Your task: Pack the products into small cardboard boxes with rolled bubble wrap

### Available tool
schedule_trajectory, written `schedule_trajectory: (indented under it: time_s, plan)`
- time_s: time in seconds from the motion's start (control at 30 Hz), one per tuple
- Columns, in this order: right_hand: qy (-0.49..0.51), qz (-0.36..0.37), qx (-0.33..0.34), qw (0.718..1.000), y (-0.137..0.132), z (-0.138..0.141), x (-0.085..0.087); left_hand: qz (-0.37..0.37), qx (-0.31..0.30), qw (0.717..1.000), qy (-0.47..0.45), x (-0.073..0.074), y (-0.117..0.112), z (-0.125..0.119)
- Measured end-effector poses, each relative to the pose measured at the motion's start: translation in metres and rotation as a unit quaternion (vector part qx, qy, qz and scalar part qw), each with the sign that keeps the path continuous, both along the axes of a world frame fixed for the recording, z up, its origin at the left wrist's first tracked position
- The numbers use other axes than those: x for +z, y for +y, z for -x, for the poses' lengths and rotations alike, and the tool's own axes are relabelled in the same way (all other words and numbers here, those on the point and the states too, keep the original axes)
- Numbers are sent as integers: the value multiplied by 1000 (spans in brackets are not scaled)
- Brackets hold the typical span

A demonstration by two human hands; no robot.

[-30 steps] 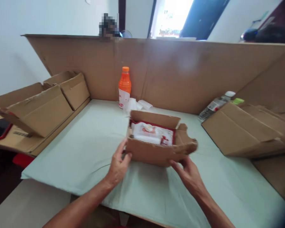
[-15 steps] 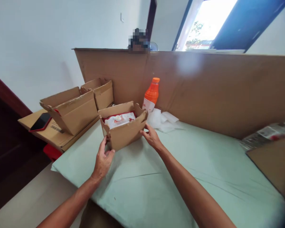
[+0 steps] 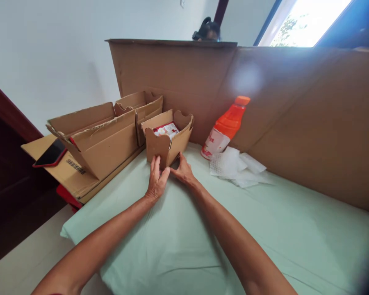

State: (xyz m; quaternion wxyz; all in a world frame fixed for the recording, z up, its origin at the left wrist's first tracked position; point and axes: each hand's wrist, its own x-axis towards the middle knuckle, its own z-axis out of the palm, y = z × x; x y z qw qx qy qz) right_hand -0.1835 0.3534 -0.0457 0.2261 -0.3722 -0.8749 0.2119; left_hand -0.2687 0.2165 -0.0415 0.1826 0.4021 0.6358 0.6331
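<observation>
A small open cardboard box (image 3: 169,141) holding a white and red packet (image 3: 166,130) stands at the far left of the pale green table cover (image 3: 203,229), next to larger boxes. My left hand (image 3: 156,179) presses flat against the box's near face, fingers stretched up. My right hand (image 3: 182,169) touches the box's lower right corner, fingers reaching under or against it.
Two bigger open cardboard boxes (image 3: 101,133) rest on flat cardboard left of the table, with a red-cased phone (image 3: 51,152) on it. An orange bottle (image 3: 226,128) and crumpled white wrapping (image 3: 238,166) lie by the tall cardboard wall (image 3: 295,114). A person's head shows above the wall.
Both hands pushed the small box farther away and left until it stands beside the larger boxes. The view has turned left, and the boxes on the right are out of sight.
</observation>
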Motion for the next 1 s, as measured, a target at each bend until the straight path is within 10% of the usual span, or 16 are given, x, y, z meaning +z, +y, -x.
schedule_trajectory:
  time_s: [0.57,1.0]
  plan:
    - [-131,-42,-93,986,-9,60,6,1,-53,998,34,-19,21,36]
    - [-153,-112,20,982,-92,-18,1,71,8,994,81,-7,12,32]
